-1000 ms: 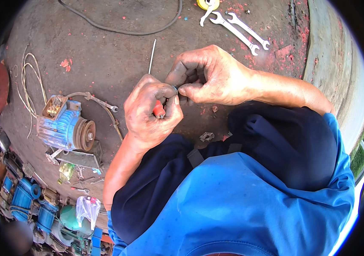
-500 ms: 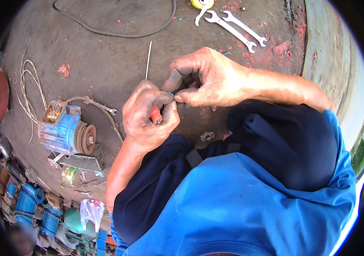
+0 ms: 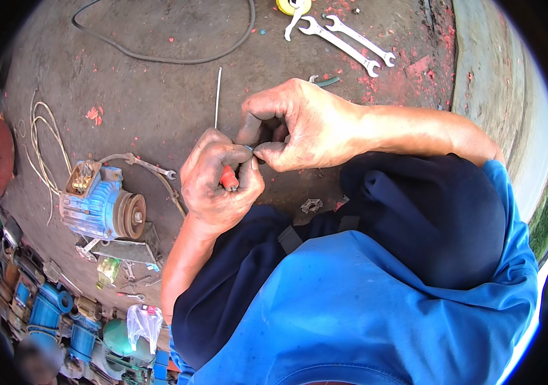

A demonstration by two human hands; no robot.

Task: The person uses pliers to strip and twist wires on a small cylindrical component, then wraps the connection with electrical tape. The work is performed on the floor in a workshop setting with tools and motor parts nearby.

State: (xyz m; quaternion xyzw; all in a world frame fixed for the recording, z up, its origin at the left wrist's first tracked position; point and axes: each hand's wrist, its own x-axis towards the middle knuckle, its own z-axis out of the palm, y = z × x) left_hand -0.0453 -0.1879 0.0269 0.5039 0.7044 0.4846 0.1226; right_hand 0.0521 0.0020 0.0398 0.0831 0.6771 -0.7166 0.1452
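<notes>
My left hand (image 3: 213,186) is closed around a screwdriver (image 3: 229,178). Its red handle shows between the curled fingers, and its thin metal shaft points away from me. The left thumb and forefinger come together against the fingertips of my right hand (image 3: 303,125). That hand is closed in a pinch, its other fingers curled. Where the fingertips meet, a tiny bluish piece (image 3: 249,148) peeks out, too small and too covered to name. Both hands are dirty and hang above my knees, over the ground.
Left of my hands sits a blue electric motor (image 3: 94,208) with a rusty pulley (image 3: 131,217). Two open-ended wrenches (image 3: 341,46) lie at the far side by a yellow tape roll (image 3: 294,6). A black cable (image 3: 178,61) curves across the ground. Blue machine parts (image 3: 46,308) crowd the lower left.
The fingertips stay together and the screwdriver remains in my left hand. The whole view has shifted slightly, and more of a dark green strip shows beyond my right wrist.
</notes>
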